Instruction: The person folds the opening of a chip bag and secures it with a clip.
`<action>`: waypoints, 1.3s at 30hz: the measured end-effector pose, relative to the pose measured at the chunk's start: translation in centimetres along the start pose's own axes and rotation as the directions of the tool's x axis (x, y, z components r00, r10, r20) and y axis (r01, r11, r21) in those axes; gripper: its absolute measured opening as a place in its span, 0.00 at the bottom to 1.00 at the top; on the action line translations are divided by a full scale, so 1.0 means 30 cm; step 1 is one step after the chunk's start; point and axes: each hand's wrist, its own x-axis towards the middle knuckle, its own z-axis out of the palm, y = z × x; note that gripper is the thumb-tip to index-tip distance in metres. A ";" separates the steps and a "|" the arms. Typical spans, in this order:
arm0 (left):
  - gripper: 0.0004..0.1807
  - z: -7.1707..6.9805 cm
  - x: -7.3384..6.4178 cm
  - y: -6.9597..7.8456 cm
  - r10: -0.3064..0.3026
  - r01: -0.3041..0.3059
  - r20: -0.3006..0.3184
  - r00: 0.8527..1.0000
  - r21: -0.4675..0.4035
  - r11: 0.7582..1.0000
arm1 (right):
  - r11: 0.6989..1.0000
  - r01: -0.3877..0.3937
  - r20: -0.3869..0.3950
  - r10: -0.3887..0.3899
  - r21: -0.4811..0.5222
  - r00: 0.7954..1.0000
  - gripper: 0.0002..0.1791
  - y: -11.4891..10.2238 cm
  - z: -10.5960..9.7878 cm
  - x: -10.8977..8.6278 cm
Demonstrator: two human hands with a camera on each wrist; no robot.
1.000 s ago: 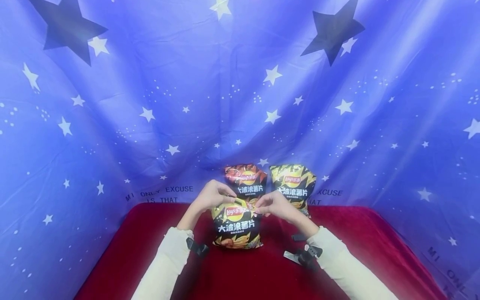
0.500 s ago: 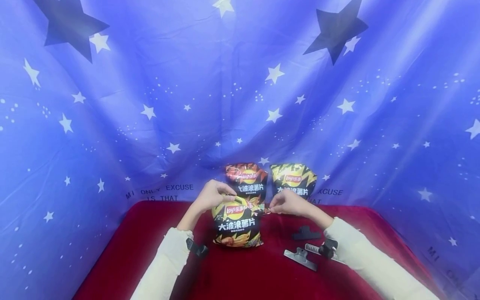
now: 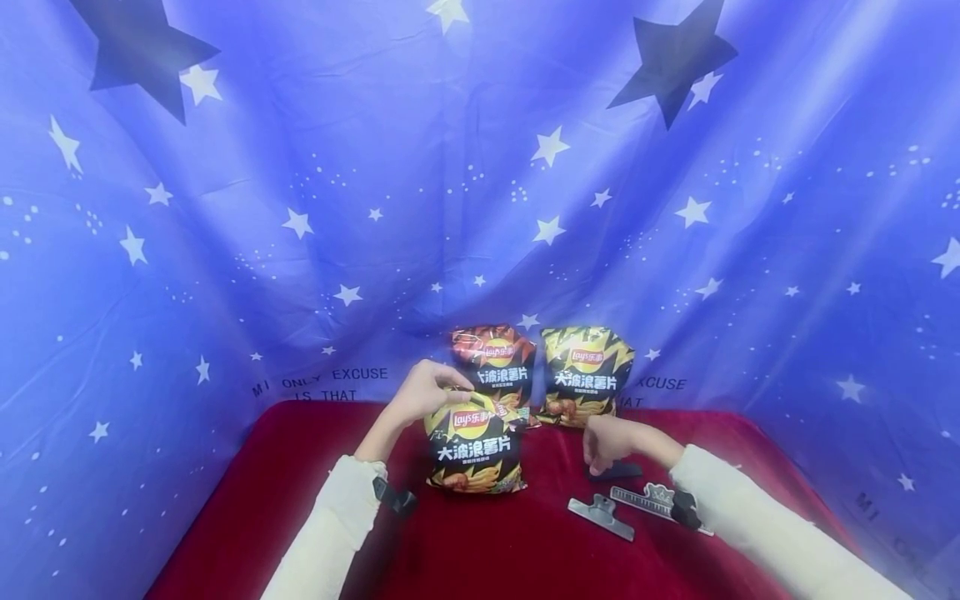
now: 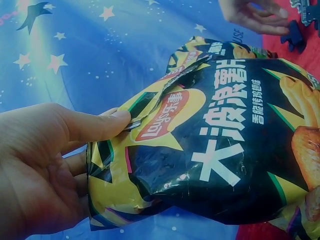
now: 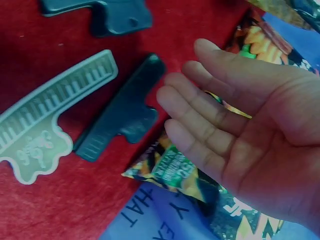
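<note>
My left hand (image 3: 422,393) pinches the folded top edge of a yellow-and-black potato chip bag (image 3: 477,450), thumb in front. The left wrist view shows the thumb (image 4: 102,125) on the crease; the other fingers are mostly behind the bag. My right hand (image 3: 618,440) hovers over the table near a black bag clip (image 5: 120,110), its fingers extended and holding nothing. Beside that clip lies a light grey comb-patterned clip (image 5: 37,142) with a wavy-edged tab. A plain dark grey clip (image 3: 602,517) lies closest to the person.
Behind the held bag stand a red-and-black chip bag (image 3: 498,354) and another yellow-and-black chip bag (image 3: 587,371), against a blue star-print curtain (image 3: 420,167). Red velvet cloth (image 3: 300,483) covers the table. Cameras are strapped at both wrists.
My right hand has let go of the held bag's upper right side and moved right and down to the clips. The left hand keeps its pinch in place.
</note>
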 end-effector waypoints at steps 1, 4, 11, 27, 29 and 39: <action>0.06 0.000 0.000 0.000 0.002 -0.002 -0.001 1.000 0.002 1.000 | 1.000 -0.009 0.005 0.009 -0.008 1.000 0.08 0.004 0.008 -0.003; 0.06 -0.001 -0.001 0.001 0.002 -0.002 0.002 1.000 -0.007 1.000 | 1.000 -0.010 0.027 0.010 -0.007 1.000 0.08 0.013 0.027 -0.011; 0.06 -0.003 -0.009 0.006 0.003 -0.003 0.003 1.000 -0.025 1.000 | 1.000 0.006 0.042 -0.006 -0.008 0.999 0.08 0.030 0.073 -0.029; 0.06 -0.003 -0.017 0.014 -0.007 0.007 0.004 1.000 -0.022 1.000 | 1.000 0.015 0.041 -0.015 -0.012 0.999 0.10 0.019 0.109 -0.038; 0.06 -0.003 -0.017 0.014 -0.008 0.008 0.003 1.000 -0.020 1.000 | 1.000 0.002 0.054 -0.003 0.012 0.999 0.10 0.015 0.108 -0.039; 0.07 -0.003 -0.017 0.017 -0.015 0.015 0.001 1.000 -0.022 1.000 | 0.990 -0.091 0.125 0.078 0.103 0.989 0.11 0.007 0.105 -0.043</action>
